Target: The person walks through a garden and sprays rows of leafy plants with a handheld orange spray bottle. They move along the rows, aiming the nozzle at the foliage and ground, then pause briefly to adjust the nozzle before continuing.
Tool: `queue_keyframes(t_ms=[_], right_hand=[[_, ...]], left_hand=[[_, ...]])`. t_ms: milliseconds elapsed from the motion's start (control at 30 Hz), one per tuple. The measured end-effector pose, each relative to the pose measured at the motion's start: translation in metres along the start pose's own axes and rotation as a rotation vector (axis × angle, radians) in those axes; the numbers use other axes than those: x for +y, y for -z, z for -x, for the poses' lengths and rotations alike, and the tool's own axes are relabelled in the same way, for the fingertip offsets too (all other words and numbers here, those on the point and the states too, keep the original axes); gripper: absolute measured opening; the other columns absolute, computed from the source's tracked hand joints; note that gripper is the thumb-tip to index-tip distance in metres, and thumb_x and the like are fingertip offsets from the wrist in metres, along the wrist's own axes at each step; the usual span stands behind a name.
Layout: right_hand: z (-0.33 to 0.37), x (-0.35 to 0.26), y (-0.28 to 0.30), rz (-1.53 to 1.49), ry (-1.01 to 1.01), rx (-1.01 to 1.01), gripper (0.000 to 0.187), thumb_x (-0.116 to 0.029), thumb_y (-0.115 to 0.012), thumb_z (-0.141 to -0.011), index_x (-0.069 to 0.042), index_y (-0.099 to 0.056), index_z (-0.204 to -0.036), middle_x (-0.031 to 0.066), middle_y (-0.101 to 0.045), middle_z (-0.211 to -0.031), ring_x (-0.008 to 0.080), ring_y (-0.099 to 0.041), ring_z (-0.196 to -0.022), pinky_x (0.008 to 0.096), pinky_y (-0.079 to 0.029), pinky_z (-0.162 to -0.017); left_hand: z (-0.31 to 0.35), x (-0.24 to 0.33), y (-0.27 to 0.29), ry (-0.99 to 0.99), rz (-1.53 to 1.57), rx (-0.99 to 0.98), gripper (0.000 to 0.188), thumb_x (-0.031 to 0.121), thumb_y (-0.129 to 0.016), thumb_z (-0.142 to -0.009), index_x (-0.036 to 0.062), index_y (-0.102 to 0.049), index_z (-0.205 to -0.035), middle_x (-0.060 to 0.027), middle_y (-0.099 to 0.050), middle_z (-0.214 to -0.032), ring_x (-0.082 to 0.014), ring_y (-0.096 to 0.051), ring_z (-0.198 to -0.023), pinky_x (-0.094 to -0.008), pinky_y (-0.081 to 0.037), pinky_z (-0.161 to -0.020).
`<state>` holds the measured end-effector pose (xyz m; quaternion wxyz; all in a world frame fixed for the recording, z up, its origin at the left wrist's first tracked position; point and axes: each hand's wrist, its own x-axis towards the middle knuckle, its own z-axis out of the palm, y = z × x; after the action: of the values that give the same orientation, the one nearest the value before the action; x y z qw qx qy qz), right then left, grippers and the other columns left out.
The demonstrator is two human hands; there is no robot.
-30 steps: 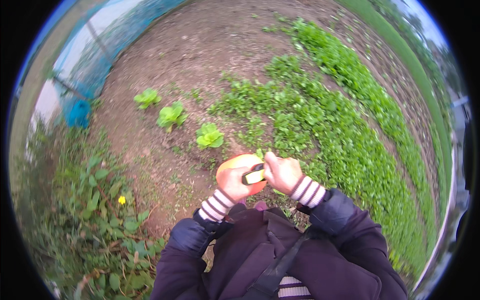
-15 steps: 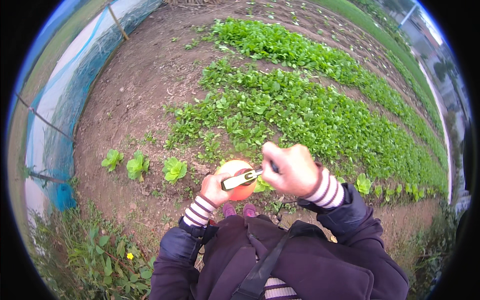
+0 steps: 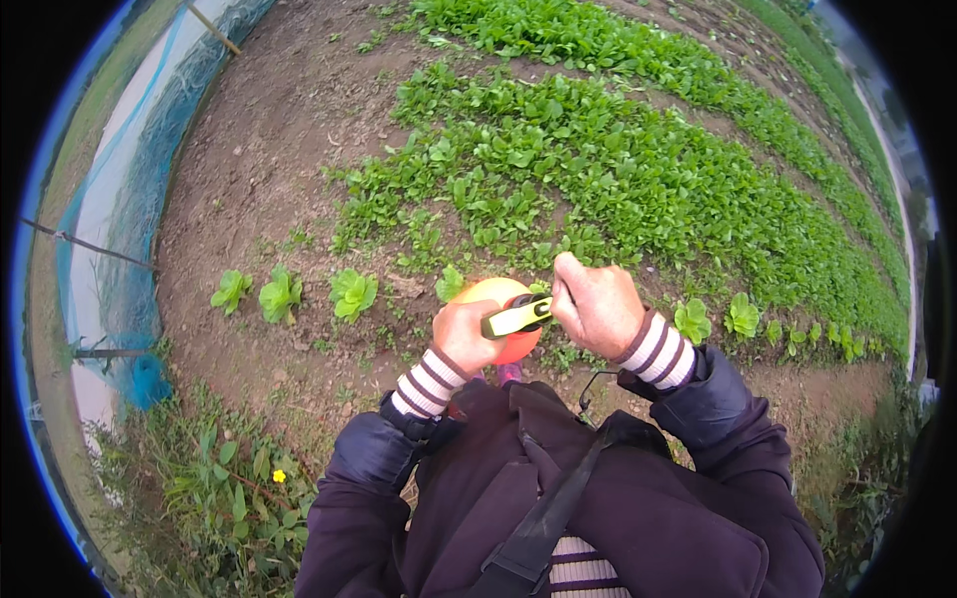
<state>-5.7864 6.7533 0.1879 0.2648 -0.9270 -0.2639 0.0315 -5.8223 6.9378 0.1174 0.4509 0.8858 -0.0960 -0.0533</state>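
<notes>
A pump sprayer with a round orange tank (image 3: pixel 503 290) and a yellow-green and black head (image 3: pixel 518 317) is held out in front of my body. My left hand (image 3: pixel 463 335) is closed around its handle at the left side of the head. My right hand (image 3: pixel 604 311) makes a fist at the other end of the head, where the pump knob is hidden inside the fingers. The tank's underside is out of sight, and the left hand and the head cover part of it.
Leafy green crops (image 3: pixel 598 179) grow in broad beds ahead and to the right. A row of small lettuces (image 3: pixel 353 294) runs across the near soil on both sides of the sprayer. Blue netting (image 3: pixel 140 219) on poles borders the left. Weeds (image 3: pixel 229 488) stand at the lower left.
My right fist has come closer to the sprayer head, and the metal pump rod seen earlier no longer shows. The view has tipped downward, and the sprayer appears a little farther right.
</notes>
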Motion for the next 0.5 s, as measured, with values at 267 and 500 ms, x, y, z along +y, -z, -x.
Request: queue_keyframes(t_ms=[267,500], right_hand=[[-0.002,0.005,-0.041,0.079,0.042,-0.080,0.012,-0.016,-0.048,-0.078,-0.005,-0.043,-0.077,0.0132,-0.053,-0.057,0.0332,-0.053,-0.052,0.0419,-0.042,-0.046],[-0.024,-0.017,-0.033,0.048,0.137,-0.113,0.015,-0.020,-0.050,-0.076,-0.006,-0.044,-0.077,0.0119,-0.054,-0.052,0.0321,-0.055,-0.048,0.0418,-0.043,-0.045]], left_hand=[[0.008,0.000,-0.002,0.113,0.051,-0.001,0.014,0.022,-0.066,-0.064,0.0095,-0.064,-0.070,-0.0118,-0.059,-0.064,-0.0283,-0.059,-0.062,-0.0356,-0.047,-0.056],[0.017,-0.030,0.017,0.214,0.051,-0.087,0.013,0.016,-0.060,-0.062,0.0117,-0.062,-0.074,-0.0124,-0.058,-0.063,-0.0300,-0.058,-0.063,-0.0363,-0.046,-0.057]])
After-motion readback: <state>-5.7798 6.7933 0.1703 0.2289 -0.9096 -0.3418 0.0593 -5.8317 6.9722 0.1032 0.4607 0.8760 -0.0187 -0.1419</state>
